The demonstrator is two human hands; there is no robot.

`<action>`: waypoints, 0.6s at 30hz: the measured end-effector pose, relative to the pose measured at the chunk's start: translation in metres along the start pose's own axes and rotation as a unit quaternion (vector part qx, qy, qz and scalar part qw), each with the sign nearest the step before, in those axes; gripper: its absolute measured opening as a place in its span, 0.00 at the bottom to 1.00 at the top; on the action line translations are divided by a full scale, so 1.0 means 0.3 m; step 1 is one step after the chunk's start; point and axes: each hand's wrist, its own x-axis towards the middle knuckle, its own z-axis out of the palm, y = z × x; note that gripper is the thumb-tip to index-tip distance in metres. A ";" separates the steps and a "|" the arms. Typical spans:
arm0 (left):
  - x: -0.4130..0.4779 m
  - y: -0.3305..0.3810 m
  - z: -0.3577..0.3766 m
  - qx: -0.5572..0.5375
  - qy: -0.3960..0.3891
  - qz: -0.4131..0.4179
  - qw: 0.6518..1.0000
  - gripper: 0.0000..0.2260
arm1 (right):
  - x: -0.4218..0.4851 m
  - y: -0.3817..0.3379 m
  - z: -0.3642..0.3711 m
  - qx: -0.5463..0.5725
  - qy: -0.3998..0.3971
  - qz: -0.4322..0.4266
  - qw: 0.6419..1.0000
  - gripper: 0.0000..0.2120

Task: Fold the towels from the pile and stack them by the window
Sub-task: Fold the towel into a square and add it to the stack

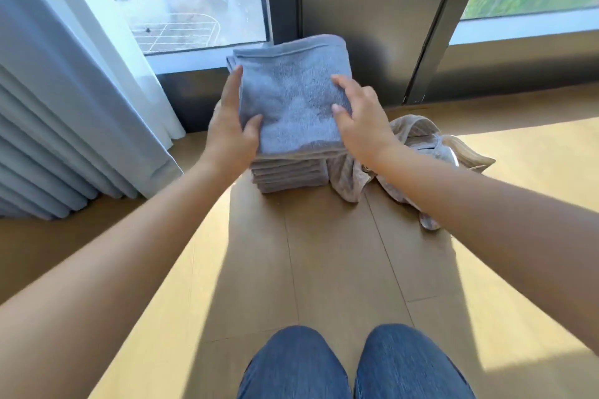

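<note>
A folded grey-blue towel (291, 97) lies on top of a stack of folded towels (288, 175) on the floor in front of the window (194, 10). My left hand (231, 129) grips the towel's left edge, thumb on top and fingers along the side. On the right edge, my right hand (356, 120) holds the towel with its thumb on top and its fingers curled over the edge. A crumpled pile of unfolded beige towels (424, 149) lies right beside the stack, partly hidden by my right forearm.
A pale curtain (64, 113) hangs at the left down to the wooden floor (324, 253). A dark window frame post (366, 26) stands behind the stack. My knees in jeans (353, 366) are at the bottom of the view.
</note>
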 end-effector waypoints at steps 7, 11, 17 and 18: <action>0.327 -0.031 -0.051 0.084 0.032 -0.037 0.995 0.24 | 0.341 -0.085 0.060 -0.031 -0.015 0.000 0.999 0.22; 0.397 -0.147 -0.016 0.088 0.023 -0.087 0.992 0.19 | 0.424 -0.037 0.147 -0.039 -0.044 0.040 0.997 0.23; 0.312 -0.322 0.092 0.132 -0.079 -0.187 0.970 0.20 | 0.424 0.092 0.275 -0.076 -0.102 0.129 0.983 0.26; 0.312 -0.329 0.096 0.117 -0.075 -0.184 0.973 0.20 | 0.421 0.102 0.279 -0.078 -0.096 0.130 0.984 0.26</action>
